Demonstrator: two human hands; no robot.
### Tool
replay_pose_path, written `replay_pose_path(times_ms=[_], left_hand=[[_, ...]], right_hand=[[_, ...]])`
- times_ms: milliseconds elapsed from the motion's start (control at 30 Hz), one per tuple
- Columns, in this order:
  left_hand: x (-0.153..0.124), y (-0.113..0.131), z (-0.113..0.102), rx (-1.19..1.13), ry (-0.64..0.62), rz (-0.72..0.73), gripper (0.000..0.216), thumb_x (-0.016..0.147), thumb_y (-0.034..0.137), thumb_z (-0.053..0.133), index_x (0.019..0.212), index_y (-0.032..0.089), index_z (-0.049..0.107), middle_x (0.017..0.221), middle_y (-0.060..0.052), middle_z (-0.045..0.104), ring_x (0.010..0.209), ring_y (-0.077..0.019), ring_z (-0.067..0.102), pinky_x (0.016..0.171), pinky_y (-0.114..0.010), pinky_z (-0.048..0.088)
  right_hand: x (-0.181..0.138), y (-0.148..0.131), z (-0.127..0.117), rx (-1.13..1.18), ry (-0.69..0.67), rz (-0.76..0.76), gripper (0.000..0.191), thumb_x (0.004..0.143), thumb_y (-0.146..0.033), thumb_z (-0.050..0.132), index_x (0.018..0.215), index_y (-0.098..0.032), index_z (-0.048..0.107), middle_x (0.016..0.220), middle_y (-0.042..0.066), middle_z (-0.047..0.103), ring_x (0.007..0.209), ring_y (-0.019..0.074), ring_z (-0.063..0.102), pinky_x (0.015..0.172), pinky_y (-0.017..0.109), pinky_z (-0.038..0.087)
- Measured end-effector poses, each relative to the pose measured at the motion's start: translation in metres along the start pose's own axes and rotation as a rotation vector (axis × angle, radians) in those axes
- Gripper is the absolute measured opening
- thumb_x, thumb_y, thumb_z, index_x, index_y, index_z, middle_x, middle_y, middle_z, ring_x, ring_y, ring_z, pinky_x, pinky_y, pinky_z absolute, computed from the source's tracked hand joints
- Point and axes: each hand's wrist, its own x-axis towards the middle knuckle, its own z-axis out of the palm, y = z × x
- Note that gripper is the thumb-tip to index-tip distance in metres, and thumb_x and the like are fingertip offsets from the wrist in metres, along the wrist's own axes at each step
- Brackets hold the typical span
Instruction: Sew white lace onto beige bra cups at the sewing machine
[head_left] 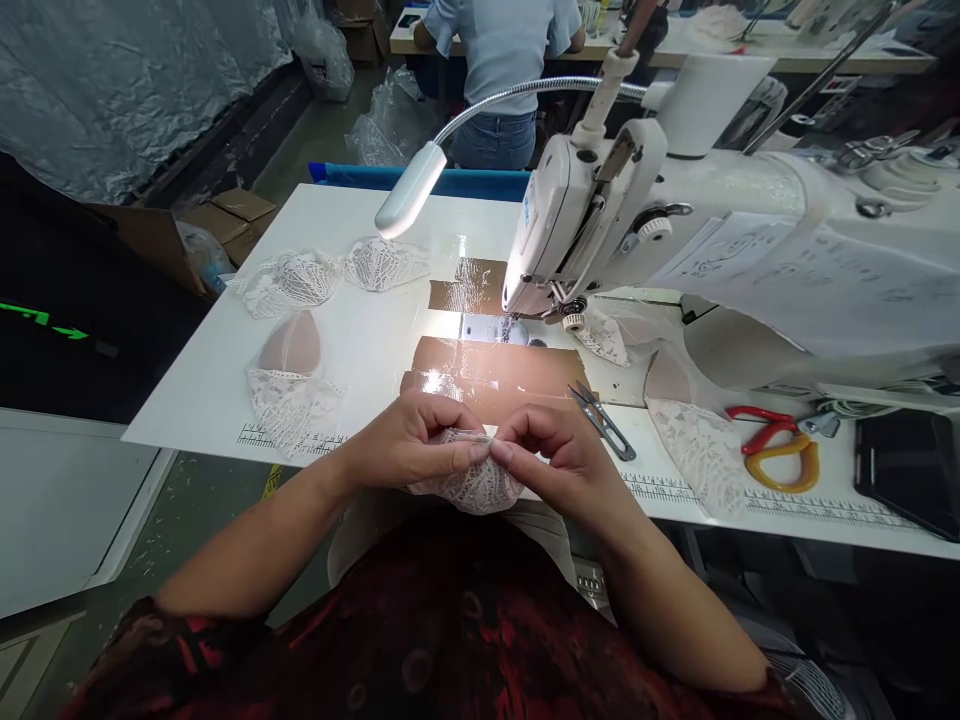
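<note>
Close to my body, at the table's front edge, a white lace bra cup [476, 487] is pinched by both hands. My left hand [420, 440] grips its upper edge between thumb and forefinger. From the other side my right hand [547, 450] pinches the same edge, the two thumb tips almost meeting. Most of the cup hangs below the fingers. Just right of my right hand lies a pair of thread snips [602, 422]. Further left on the table are a lace piece with a beige cup [292, 380] and two more lace cups [289, 280] [384, 264].
A white sewing machine [600, 220] stands beyond my hands, with a lamp [411, 190] over the table [202, 370]. Brown tape [495, 368] covers the bed. At right lie more lace pieces [694, 440], scissors [780, 455] and a black phone [907, 468]. A co-worker [502, 60] sits ahead.
</note>
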Motion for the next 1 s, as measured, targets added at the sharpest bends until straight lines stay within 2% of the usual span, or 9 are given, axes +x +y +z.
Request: replay_pose_path(times_ms=[167, 300, 367, 467, 567, 633, 733, 833, 1000], left_hand=[[0.008, -0.016, 0.007, -0.327, 0.127, -0.091, 0.024, 0.071, 0.031, 0.073, 0.066, 0.012, 0.060, 0.056, 0.002, 0.052, 0.048, -0.0063, 0.045, 0.045, -0.018, 0.036], [0.002, -0.011, -0.017, -0.499, 0.418, -0.087, 0.031, 0.063, 0.034, 0.079, 0.061, 0.015, 0.054, 0.055, 0.003, 0.054, 0.046, -0.0079, 0.047, 0.043, -0.020, 0.037], [-0.004, 0.002, -0.037, -0.350, 0.626, 0.009, 0.025, 0.067, 0.032, 0.077, 0.063, 0.017, 0.058, 0.057, 0.003, 0.056, 0.049, -0.0088, 0.048, 0.046, -0.021, 0.038], [0.002, 0.019, -0.057, 0.211, 0.888, 0.193, 0.015, 0.076, 0.030, 0.071, 0.068, 0.021, 0.062, 0.059, 0.004, 0.052, 0.055, -0.0092, 0.045, 0.052, -0.023, 0.036], [0.038, 0.015, -0.051, 0.748, 0.770, 0.331, 0.024, 0.079, 0.028, 0.064, 0.058, 0.020, 0.056, 0.056, 0.003, 0.043, 0.058, -0.0112, 0.038, 0.059, -0.026, 0.034], [0.070, -0.001, -0.037, 0.805, 0.629, 0.334, 0.023, 0.076, 0.026, 0.062, 0.056, 0.020, 0.053, 0.061, 0.001, 0.044, 0.069, -0.0149, 0.043, 0.069, -0.029, 0.036], [0.108, -0.029, -0.013, 0.784, 0.455, 0.280, 0.032, 0.071, 0.022, 0.061, 0.048, 0.022, 0.039, 0.053, -0.001, 0.035, 0.067, -0.0203, 0.044, 0.069, -0.034, 0.037], [0.116, -0.044, 0.003, 0.760, 0.385, 0.284, 0.036, 0.074, 0.027, 0.059, 0.049, 0.025, 0.034, 0.049, -0.001, 0.031, 0.063, -0.0225, 0.042, 0.070, -0.037, 0.038], [0.098, -0.036, 0.012, 0.810, 0.270, 0.277, 0.033, 0.078, 0.033, 0.056, 0.051, 0.023, 0.041, 0.051, -0.004, 0.039, 0.061, -0.0219, 0.040, 0.076, -0.041, 0.038]], right_hand=[[0.002, 0.010, -0.009, -0.023, -0.005, -0.027, 0.020, 0.084, -0.037, 0.062, 0.076, -0.019, 0.063, 0.066, -0.001, 0.059, 0.059, 0.0112, 0.050, 0.054, 0.024, 0.037], [-0.007, 0.027, -0.037, -0.220, 0.159, -0.024, 0.014, 0.084, -0.035, 0.063, 0.087, -0.022, 0.066, 0.080, 0.001, 0.066, 0.071, 0.0143, 0.057, 0.064, 0.026, 0.043], [-0.016, 0.036, -0.055, -0.357, 0.241, 0.001, 0.013, 0.084, -0.035, 0.062, 0.088, -0.023, 0.067, 0.082, 0.001, 0.067, 0.074, 0.0159, 0.058, 0.065, 0.027, 0.043], [-0.027, 0.045, -0.076, -0.456, 0.376, 0.012, 0.013, 0.084, -0.035, 0.062, 0.087, -0.024, 0.067, 0.078, 0.000, 0.066, 0.071, 0.0167, 0.057, 0.064, 0.029, 0.042], [-0.027, 0.042, -0.083, -0.432, 0.454, -0.002, 0.013, 0.084, -0.035, 0.061, 0.087, -0.024, 0.068, 0.075, 0.000, 0.065, 0.068, 0.0164, 0.056, 0.060, 0.029, 0.041], [-0.019, 0.037, -0.082, -0.452, 0.423, -0.025, 0.013, 0.085, -0.034, 0.059, 0.088, -0.024, 0.067, 0.077, 0.001, 0.066, 0.069, 0.0168, 0.057, 0.060, 0.029, 0.040], [-0.001, 0.027, -0.079, -0.565, 0.305, -0.026, 0.014, 0.087, -0.031, 0.055, 0.091, -0.024, 0.067, 0.082, 0.001, 0.068, 0.072, 0.0175, 0.058, 0.062, 0.029, 0.040], [0.021, 0.020, -0.076, -0.686, 0.190, 0.011, 0.018, 0.088, -0.028, 0.049, 0.092, -0.023, 0.067, 0.083, 0.002, 0.069, 0.073, 0.0180, 0.058, 0.062, 0.029, 0.038], [0.048, 0.028, -0.060, -0.858, 0.000, -0.026, 0.025, 0.087, -0.016, 0.043, 0.090, -0.022, 0.067, 0.088, 0.003, 0.066, 0.082, 0.0179, 0.057, 0.063, 0.027, 0.034]])
